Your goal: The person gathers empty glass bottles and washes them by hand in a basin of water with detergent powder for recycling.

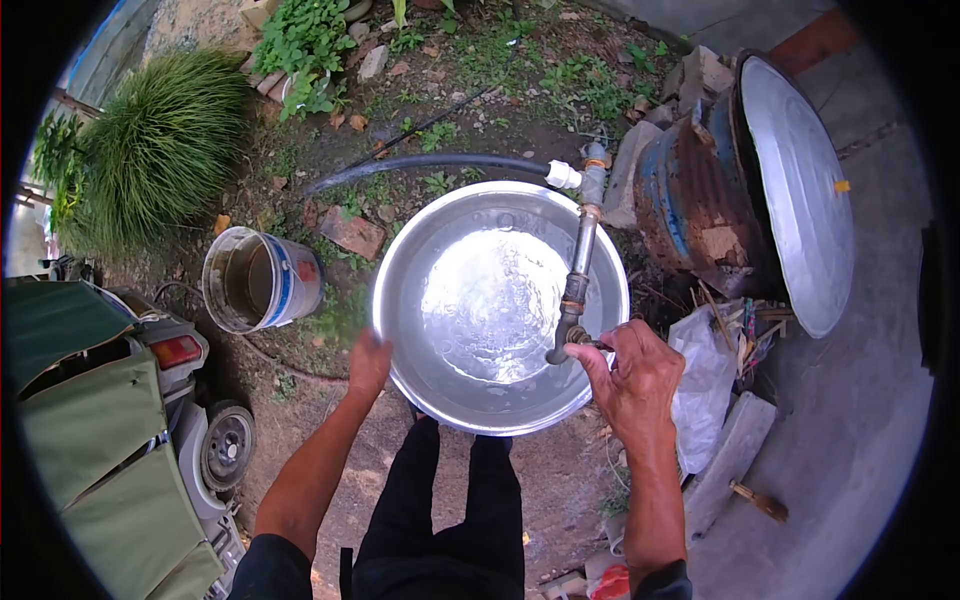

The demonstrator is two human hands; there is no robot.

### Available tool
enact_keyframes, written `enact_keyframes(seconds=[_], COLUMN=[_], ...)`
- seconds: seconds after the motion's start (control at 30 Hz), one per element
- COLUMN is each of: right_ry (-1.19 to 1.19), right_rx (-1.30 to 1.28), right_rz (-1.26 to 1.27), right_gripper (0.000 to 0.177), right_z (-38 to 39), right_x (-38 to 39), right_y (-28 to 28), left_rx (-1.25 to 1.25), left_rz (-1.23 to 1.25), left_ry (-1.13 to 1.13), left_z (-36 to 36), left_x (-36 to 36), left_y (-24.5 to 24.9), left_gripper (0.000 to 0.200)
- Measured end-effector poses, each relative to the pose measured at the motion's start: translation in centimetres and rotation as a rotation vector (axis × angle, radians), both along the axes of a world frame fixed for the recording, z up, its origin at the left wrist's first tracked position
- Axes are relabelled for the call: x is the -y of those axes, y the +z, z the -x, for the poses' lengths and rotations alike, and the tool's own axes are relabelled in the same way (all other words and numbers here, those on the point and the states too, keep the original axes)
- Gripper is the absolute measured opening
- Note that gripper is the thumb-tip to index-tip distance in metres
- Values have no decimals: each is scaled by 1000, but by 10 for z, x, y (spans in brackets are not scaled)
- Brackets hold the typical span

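A wide, shiny metal basin [398,270] stands in front of my legs, with rippled water [490,310] in it reflecting bright light. Over its right side runs a metal water pipe [583,245], ending in a downturned tap [568,335]. My right hand [638,378] pinches the tap handle [598,345] between thumb and fingers. At the basin's left rim is my left hand [371,364], its fingertips smeared by motion. A black hose [440,161] with a white fitting [563,176] joins the pipe beyond the basin.
A bucket [300,285] of murky liquid sits left of the basin, near a brick [352,233]. At right, a metal lid [800,200] leans on a rusty drum [690,205]. A green-covered vehicle [100,430] stands at lower left; a white plastic bag [700,390] lies beneath the drum.
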State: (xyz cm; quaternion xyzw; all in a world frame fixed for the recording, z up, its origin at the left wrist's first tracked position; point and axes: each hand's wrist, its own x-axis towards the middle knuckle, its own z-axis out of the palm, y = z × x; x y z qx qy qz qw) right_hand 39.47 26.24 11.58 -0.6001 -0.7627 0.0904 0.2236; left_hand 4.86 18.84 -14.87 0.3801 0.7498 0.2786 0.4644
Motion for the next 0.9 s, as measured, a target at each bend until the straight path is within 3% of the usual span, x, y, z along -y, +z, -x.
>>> enact_keyframes(seconds=[0.23, 0.5, 0.9], right_ry=[10, 18, -21], right_rx=[-32, -69, -74], right_rz=[-25, -74, -41], right_gripper=[36, 38, 37], right_z=[-1, -3, 1], right_x=[-1, -2, -1], right_y=[-6, -14, -11], left_rx=[86, 68, 29], left_rz=[-3, 25, 0], left_ry=[24, 11, -25], left_z=[7, 3, 12], left_x=[7, 4, 10], left_y=[-19, -5, -26], left_gripper=[19, 17, 20])
